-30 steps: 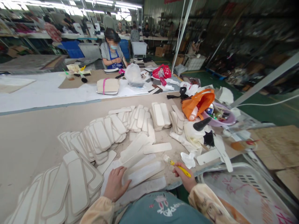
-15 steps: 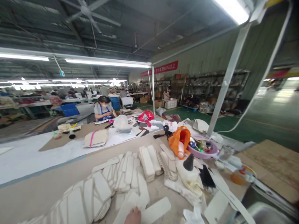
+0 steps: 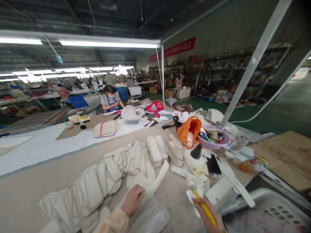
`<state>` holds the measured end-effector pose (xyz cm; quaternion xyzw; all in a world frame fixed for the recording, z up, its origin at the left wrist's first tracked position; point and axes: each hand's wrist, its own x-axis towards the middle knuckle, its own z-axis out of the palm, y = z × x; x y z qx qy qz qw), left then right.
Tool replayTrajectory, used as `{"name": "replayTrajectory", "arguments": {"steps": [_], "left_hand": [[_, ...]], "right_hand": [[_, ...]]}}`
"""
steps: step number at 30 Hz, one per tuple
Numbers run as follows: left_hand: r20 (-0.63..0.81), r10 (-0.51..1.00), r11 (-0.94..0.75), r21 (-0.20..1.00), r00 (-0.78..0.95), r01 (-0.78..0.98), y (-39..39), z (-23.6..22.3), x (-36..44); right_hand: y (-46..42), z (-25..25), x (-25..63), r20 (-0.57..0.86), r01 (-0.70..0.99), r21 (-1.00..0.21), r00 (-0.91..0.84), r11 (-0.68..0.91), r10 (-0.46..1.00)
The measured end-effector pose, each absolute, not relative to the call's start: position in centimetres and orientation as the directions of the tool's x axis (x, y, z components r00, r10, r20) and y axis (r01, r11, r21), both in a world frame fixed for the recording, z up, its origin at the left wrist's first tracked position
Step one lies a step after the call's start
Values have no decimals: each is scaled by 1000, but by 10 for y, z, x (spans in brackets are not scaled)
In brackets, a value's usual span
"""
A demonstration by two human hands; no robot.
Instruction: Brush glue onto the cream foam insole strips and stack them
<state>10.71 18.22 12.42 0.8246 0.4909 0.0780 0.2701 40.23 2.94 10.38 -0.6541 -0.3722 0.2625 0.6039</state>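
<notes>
My left hand (image 3: 133, 199), with a peach sleeve, is at the lower middle with its fingers curled closed. It grips a thin cream rounded-end strip (image 3: 160, 176) that slants up to the right. Pale pieces (image 3: 153, 216) lie blurred below this hand. In my right hand (image 3: 211, 217), at lower right, is a slim yellow-handled tool (image 3: 206, 209). Its tip is over crumpled white material (image 3: 190, 195), so its kind cannot be made out. To the left fans a long row of cream rounded-end pieces (image 3: 91, 191), with upright stacks (image 3: 154, 151) behind.
A white bottle with a dark cone tip (image 3: 196, 157) stands on the right. Behind it are an orange bag (image 3: 187, 129) and a purple basin (image 3: 213, 145) of small items. A grey perforated basket (image 3: 279, 212) sits at lower right. Across the table a person (image 3: 111, 100) works.
The view has tipped downward. My left hand has come further into view, and the strip near it now slants upward. My right hand has appeared with the yellow-handled tool.
</notes>
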Motion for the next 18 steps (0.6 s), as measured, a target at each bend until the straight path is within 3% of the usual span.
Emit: {"name": "replayTrajectory", "arguments": {"steps": [3, 7, 13, 16, 18], "left_hand": [[-66, 817, -431, 589, 572, 684, 169, 165, 93], [-144, 801, -333, 701, 582, 631, 147, 188, 72], [-361, 832, 64, 816, 421, 574, 102, 161, 47], [-490, 830, 327, 814, 266, 480, 81, 135, 39], [-537, 835, 445, 787, 118, 428, 66, 116, 35]], "right_hand": [[51, 107, 403, 33, 53, -999, 516, 7, 856], [82, 107, 394, -57, -74, -997, 337, -34, 940], [94, 102, 362, -237, -178, -964, 253, -195, 938], [89, 92, 352, -216, -102, -976, 278, -195, 936], [83, 83, 348, -159, 47, -983, 256, -177, 953]]}}
